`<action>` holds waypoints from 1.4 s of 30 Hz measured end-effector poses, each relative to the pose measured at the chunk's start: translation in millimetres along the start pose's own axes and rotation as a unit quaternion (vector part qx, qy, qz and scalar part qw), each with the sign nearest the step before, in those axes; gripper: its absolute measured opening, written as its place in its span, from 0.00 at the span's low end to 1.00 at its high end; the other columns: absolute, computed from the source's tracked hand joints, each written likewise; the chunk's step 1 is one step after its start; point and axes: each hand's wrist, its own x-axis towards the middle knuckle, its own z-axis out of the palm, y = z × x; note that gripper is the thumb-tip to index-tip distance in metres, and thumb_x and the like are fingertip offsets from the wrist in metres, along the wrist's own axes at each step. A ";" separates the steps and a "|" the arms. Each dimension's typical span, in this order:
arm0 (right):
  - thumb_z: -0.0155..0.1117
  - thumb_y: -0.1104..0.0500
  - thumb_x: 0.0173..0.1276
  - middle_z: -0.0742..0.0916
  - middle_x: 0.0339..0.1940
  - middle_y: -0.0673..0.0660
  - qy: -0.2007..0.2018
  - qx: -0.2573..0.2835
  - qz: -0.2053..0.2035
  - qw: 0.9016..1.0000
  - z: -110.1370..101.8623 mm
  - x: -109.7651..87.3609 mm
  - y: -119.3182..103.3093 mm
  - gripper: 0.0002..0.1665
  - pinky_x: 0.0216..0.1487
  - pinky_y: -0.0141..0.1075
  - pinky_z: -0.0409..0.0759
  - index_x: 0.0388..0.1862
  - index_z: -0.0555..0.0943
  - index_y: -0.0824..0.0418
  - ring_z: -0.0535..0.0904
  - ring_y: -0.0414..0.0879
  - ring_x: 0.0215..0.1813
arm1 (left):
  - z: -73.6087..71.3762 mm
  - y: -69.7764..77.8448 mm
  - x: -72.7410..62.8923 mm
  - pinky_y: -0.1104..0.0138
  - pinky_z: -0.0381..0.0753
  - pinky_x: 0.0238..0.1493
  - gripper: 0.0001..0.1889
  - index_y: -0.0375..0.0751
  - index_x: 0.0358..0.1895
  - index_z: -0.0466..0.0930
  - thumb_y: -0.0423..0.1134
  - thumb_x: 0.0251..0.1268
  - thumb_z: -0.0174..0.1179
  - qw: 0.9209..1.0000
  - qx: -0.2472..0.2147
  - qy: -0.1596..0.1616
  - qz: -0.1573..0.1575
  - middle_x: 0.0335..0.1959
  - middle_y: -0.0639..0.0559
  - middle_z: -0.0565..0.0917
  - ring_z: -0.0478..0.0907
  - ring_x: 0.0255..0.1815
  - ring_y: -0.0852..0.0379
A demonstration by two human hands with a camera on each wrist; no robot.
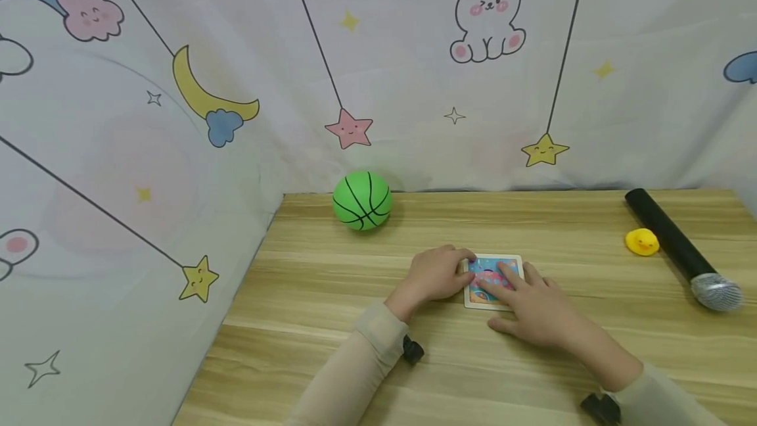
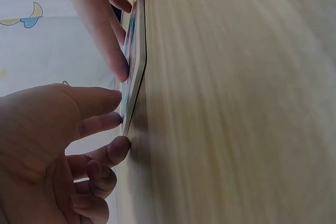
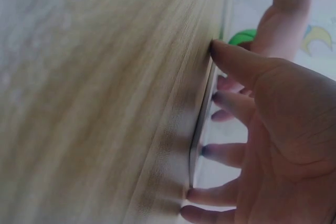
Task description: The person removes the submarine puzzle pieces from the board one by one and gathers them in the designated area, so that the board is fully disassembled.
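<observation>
A small square picture board with a white border and a blue and pink print lies flat on the wooden table. At its left side, my left hand touches the edge with thumb and fingertips. In the left wrist view the other fingers of the left hand are loosely bent beside the board's edge. My right hand has its fingers spread across the print, partly covering it. The right hand's thumb rests on the table in front of the board, as the right wrist view shows.
At the back left of the table is a green ball with black lines. A yellow rubber duck sits on the right, beside a black microphone with a silver head. A printed white cloth hangs behind and to the left.
</observation>
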 end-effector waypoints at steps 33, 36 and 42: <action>0.65 0.32 0.71 0.69 0.78 0.70 -0.014 0.010 0.016 1.000 -1.8 1.5 -3.7 0.40 0.60 0.75 0.65 0.78 0.71 0.40 0.58 0.81 0.75 | 0.4 3.1 12.9 0.70 0.71 0.28 0.17 0.48 0.57 0.84 0.48 0.69 0.70 0.994 -0.106 -0.014 -0.016 0.31 0.62 0.76 0.71 0.27 0.64; 0.65 0.32 0.70 0.69 0.78 0.69 -0.014 0.009 0.017 1.000 -1.4 1.5 -4.0 0.40 0.60 0.75 0.65 0.78 0.72 0.41 0.58 0.81 0.75 | 1.3 3.2 13.6 0.70 0.74 0.34 0.12 0.50 0.52 0.87 0.46 0.69 0.70 0.994 -0.110 -0.017 -0.009 0.36 0.62 0.79 0.74 0.34 0.65; 0.66 0.33 0.71 0.70 0.78 0.70 -0.008 0.008 0.012 1.000 -2.2 1.7 -3.9 0.40 0.60 0.75 0.65 0.78 0.72 0.42 0.58 0.81 0.74 | 2.4 4.1 11.4 0.69 0.75 0.35 0.12 0.52 0.51 0.87 0.48 0.70 0.69 0.996 -0.086 -0.004 -0.008 0.42 0.61 0.79 0.75 0.37 0.65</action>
